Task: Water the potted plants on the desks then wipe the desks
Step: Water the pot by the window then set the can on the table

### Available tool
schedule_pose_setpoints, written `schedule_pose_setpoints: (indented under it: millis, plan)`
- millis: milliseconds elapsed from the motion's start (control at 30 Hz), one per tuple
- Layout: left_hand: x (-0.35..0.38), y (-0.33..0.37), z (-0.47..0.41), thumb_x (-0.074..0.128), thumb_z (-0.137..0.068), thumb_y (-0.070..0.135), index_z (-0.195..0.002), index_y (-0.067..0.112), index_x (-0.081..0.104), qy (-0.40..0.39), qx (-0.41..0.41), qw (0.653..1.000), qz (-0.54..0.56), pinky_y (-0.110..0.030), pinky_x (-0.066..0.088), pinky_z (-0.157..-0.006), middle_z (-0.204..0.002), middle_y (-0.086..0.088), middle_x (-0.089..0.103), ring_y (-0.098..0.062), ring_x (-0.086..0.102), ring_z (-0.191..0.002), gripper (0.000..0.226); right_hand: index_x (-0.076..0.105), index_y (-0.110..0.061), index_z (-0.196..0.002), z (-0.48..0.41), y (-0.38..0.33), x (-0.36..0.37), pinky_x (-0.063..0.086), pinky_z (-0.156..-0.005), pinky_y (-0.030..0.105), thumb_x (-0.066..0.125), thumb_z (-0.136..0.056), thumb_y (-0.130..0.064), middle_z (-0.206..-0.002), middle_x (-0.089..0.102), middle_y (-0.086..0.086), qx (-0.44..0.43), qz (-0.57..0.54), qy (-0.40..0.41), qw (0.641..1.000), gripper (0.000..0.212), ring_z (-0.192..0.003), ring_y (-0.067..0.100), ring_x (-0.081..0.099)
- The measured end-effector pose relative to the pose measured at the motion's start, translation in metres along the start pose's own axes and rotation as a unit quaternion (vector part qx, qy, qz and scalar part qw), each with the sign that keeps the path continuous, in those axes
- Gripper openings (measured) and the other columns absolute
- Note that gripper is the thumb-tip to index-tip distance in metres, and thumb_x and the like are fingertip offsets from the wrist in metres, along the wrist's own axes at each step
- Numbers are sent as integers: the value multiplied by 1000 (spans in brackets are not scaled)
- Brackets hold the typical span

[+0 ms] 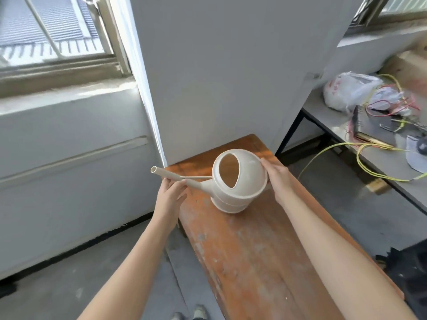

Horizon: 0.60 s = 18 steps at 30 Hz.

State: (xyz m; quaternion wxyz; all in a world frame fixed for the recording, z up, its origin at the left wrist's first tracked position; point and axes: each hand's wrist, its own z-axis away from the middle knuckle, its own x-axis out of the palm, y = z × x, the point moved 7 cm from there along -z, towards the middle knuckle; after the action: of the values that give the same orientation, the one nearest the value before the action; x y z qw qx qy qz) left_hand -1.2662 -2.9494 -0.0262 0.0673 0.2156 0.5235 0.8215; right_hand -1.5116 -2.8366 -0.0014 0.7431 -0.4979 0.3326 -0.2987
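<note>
Cream watering can (251, 181) held by both hands (172, 195) (277, 179), wooden bench (254, 255) beneath.

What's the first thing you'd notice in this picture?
The big cream watering can in the middle, above the worn orange table. The left hand grips its long spout and the right hand holds its round side. Tangled yellow and red wires sprawl on the grey desk at right.

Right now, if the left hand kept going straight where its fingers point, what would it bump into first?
The left hand grips the watering can by its spout. Pushed further forward, it would probably meet the grey pillar at its corner, though depth is unclear.
</note>
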Motion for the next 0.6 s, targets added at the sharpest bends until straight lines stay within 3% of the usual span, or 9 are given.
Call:
schedule_pose_setpoints:
  millis: [100, 267, 400, 500, 600]
  plan:
    - [2, -2, -14, 54, -68, 24, -87, 23, 53, 14, -1, 1000, 14, -27, 42, -81, -95, 0, 57, -16, 56, -96, 19, 65, -9, -77, -25, -4, 10, 40, -59, 21, 58, -87, -28, -69, 60, 0, -6, 10, -9, 1000, 23, -72, 16, 54]
    - [3, -5, -28, 55, -74, 20, -88, 20, 52, 19, -4, 1000, 23, -27, 41, -80, -91, 1, 57, -15, 56, -94, 14, 67, 5, -96, -43, -1, 18, 39, -62, 21, 57, -88, -25, -72, 59, 1, -9, 13, -18, 1000, 32, -74, 16, 53]
    - [1, -7, -34, 55, -82, 17, -91, 18, 52, 33, -13, 999, 12, -27, 43, -79, -98, -2, 56, -18, 56, -100, 9, 65, 6, -90, -46, 0, 23, 38, -60, 22, 56, -88, -24, -67, 56, 0, -7, 5, -11, 1000, 31, -70, 16, 52]
    - [-1, -6, -34, 48, -91, 16, -105, 16, 51, 41, -28, 999, -20, -30, 43, -84, -102, 0, 56, -22, 55, -106, 15, 64, 0, -90, -43, -1, 24, 41, -66, 27, 52, -90, -29, -78, 62, 6, 5, 13, -12, 1000, 32, -83, 22, 55]
    - [-12, -3, -24, 48, -92, 23, -135, 16, 41, 51, -40, 992, -110, -33, 41, -93, -121, -1, 53, -24, 53, -114, 44, 62, 4, -101, -29, -12, 13, 40, -84, 35, 43, -93, -36, -104, 63, 16, -27, 50, 63, 996, 46, -105, 32, 56]
